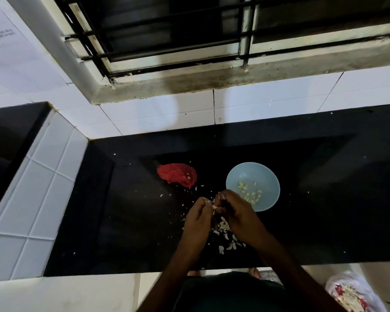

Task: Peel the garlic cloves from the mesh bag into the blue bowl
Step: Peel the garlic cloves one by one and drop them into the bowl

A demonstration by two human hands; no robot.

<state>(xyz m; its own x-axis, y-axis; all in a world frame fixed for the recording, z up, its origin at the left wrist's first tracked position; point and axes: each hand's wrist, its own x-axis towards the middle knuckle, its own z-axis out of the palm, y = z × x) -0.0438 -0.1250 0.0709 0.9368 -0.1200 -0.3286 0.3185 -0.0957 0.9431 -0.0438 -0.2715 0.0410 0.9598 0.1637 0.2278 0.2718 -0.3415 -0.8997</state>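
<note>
One broad, glossy black stone countertop (122, 221) is seen from above, bordered at the back and left by a wall of smooth white square tiles (155, 113). A window guarded by black metal bars (167, 25) is set above the tiles, on a stained grey sill. A white paper sheet (14, 48) is fixed to the wall at upper left; its printed lines are too blurred to be read.

A round, pale blue bowl (250, 174) is placed on the counter to the right of centre, and a small scatter of yellowish peeled garlic cloves (251, 194) is held in its bottom. A limp red mesh bag (177, 175) is laid flat to the left of the bowl, apart from it; what is inside it cannot be told. A crumpled clear plastic bag (351, 291) with red and white contents is seen below the counter edge at lower right.

Both hands are raised just in front of the bowl. A small pale garlic clove (214, 206) is pinched between the curled fingertips of the left hand (198, 219) and the right hand (236, 212). A loose heap of thin, papery white garlic skins (225, 228) is spread on the counter beneath the hands, with finer flecks strewn towards the mesh bag.
</note>
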